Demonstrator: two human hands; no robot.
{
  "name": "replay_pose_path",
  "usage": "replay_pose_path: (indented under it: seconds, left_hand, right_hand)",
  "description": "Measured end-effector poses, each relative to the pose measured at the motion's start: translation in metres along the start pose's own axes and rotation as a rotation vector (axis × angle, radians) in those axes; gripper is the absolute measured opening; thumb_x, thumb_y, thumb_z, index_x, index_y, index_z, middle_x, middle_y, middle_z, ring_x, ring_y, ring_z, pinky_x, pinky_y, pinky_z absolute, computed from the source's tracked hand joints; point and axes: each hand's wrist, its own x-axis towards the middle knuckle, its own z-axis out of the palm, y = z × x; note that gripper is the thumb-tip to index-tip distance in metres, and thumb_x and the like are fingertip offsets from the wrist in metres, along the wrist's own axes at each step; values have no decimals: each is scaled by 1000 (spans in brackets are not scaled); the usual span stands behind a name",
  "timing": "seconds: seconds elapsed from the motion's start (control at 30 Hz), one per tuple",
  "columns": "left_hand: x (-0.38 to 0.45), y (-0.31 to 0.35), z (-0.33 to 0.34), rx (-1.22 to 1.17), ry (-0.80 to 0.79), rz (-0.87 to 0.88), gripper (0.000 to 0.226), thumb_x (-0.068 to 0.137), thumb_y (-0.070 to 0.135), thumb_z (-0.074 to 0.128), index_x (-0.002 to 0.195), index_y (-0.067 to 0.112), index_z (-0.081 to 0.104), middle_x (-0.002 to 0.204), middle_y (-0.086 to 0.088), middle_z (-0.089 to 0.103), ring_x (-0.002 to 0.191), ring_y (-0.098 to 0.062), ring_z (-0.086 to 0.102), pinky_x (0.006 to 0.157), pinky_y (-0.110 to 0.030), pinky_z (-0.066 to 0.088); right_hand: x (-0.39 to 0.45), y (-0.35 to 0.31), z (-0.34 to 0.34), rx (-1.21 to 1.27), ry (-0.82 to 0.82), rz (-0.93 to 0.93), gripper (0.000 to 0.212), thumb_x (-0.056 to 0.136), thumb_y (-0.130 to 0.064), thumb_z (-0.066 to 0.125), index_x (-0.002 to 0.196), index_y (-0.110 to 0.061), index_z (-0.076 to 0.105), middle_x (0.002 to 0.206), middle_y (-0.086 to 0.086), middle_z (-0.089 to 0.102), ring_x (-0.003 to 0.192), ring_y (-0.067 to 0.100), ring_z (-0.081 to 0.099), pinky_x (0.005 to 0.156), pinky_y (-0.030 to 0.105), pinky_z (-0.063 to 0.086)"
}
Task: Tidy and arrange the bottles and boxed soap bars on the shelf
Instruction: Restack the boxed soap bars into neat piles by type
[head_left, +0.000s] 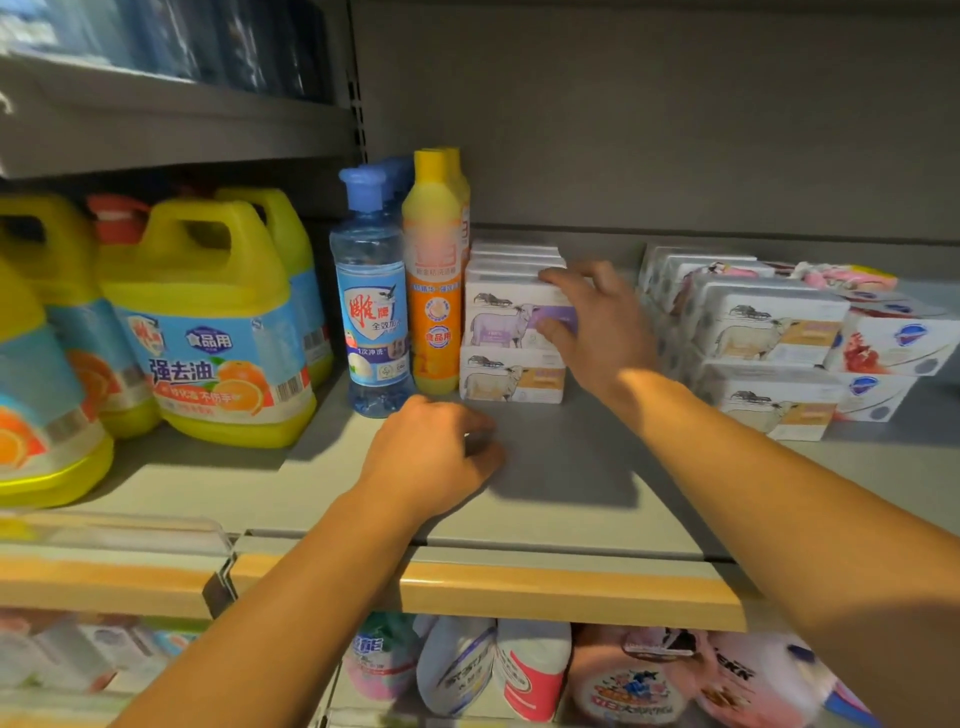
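A stack of white soap boxes stands on the grey shelf (571, 483) beside the bottles. My right hand (592, 322) grips the right end of the top box with the purple sheep picture (506, 317); a beige sheep box (511, 376) lies under it. Left of the stack stand an orange-yellow bottle (435, 280) and a clear blue bottle (371, 312). My left hand (436, 457) rests on the shelf in front of the bottles, fingers curled, holding nothing that I can see.
Large yellow detergent jugs (208, 322) fill the shelf's left side. More stacked soap boxes (769, 338) and red-and-white boxes (893, 348) sit at the right. An orange price rail (519, 587) edges the shelf. Bottles (519, 670) crowd the shelf below.
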Motion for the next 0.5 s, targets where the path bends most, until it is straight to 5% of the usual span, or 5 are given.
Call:
replay_pose_path:
  seconds: [0.5]
  left_hand:
    - [1, 3, -2, -8, -2, -23, 34, 83, 49, 56, 108, 33, 73, 106, 11, 73, 99, -18, 63, 77, -37, 56]
  right_hand:
    - [-2, -1, -1, 157, -30, -45, 46, 91, -17, 65, 136, -19, 56, 138, 3, 48, 120, 26, 51, 103, 37, 41]
